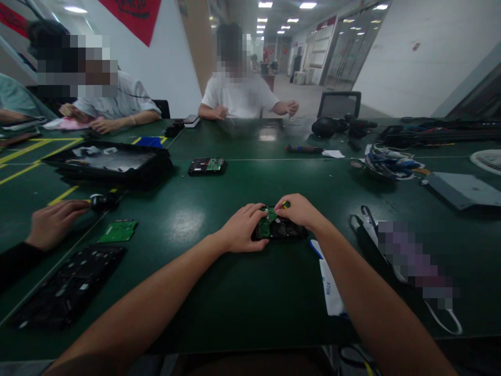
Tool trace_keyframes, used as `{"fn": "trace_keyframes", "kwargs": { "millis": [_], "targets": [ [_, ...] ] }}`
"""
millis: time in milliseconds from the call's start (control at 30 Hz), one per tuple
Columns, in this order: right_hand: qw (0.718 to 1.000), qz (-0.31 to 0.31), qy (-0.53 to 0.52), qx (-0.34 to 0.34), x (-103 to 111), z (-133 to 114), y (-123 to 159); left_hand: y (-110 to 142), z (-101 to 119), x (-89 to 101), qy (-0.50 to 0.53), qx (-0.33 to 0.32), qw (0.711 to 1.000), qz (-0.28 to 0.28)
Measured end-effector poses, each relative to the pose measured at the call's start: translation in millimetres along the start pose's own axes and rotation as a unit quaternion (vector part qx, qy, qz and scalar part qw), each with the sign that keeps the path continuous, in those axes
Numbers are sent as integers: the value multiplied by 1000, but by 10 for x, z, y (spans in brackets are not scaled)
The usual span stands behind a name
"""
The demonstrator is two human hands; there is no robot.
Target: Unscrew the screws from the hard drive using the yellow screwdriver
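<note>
In front of me a hard drive (pixel 287 230) lies flat on the table, with a green circuit board (pixel 264 227) on its left part. My left hand (pixel 243 230) is closed around the drive's left end, thumb at the near side and fingers over the far edge. Over the board, my right hand (pixel 299 211) pinches a small screwdriver (pixel 286 204); just its black and yellow handle shows, and the fingers hide its tip. Beside my right forearm lies a white and blue packet (pixel 329 284).
At left are a loose green board (pixel 118 231), a black drive casing (pixel 70 284) and another person's hand (pixel 58 222). Further off sit a black tray (pixel 113 159) and another hard drive (pixel 206 166). At right lie a lanyard (pixel 395 271), a cable bundle (pixel 391 162) and a grey box (pixel 464 189).
</note>
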State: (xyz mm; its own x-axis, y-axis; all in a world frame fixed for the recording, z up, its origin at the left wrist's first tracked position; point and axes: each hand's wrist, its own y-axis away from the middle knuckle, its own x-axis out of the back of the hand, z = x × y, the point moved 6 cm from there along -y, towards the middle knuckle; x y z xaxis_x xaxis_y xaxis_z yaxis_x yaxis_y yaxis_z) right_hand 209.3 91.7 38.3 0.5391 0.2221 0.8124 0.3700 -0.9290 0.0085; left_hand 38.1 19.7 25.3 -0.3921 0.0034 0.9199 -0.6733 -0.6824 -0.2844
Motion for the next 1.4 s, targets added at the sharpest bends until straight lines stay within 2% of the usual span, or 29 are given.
{"fn": "trace_keyframes", "kwargs": {
  "millis": [200,433,600,700,800,867,1000,1067,1167,1267,1400],
  "targets": [
    [1000,20,18,-4,0,-26,26,-3,9,-8,-3,3,1000,5],
    [990,58,91,85,8,-149,148,-11,-9,-3,2,0,1000,2],
    [987,67,106,103,-24,-157,188,-9,-9,-2,8,5,1000,-1],
    [982,131,91,104,78,-156,202,-10,-19,-2,13,10,1000,0],
    [966,237,54,83,340,-155,233,-11,-24,0,22,10,1000,1],
    [956,280,42,74,530,-169,247,-10,-28,4,28,12,1000,4],
    [957,277,51,69,787,-198,231,-9,-50,8,28,25,999,11],
    [949,304,49,65,872,-193,246,-12,-67,7,23,35,999,16],
    [923,378,36,66,921,-176,297,-21,-85,7,18,44,999,24],
    [897,437,24,63,857,-118,330,-29,-95,22,16,44,998,32],
    [893,448,16,46,677,59,315,-30,-116,57,15,50,998,37]
  ]
}}
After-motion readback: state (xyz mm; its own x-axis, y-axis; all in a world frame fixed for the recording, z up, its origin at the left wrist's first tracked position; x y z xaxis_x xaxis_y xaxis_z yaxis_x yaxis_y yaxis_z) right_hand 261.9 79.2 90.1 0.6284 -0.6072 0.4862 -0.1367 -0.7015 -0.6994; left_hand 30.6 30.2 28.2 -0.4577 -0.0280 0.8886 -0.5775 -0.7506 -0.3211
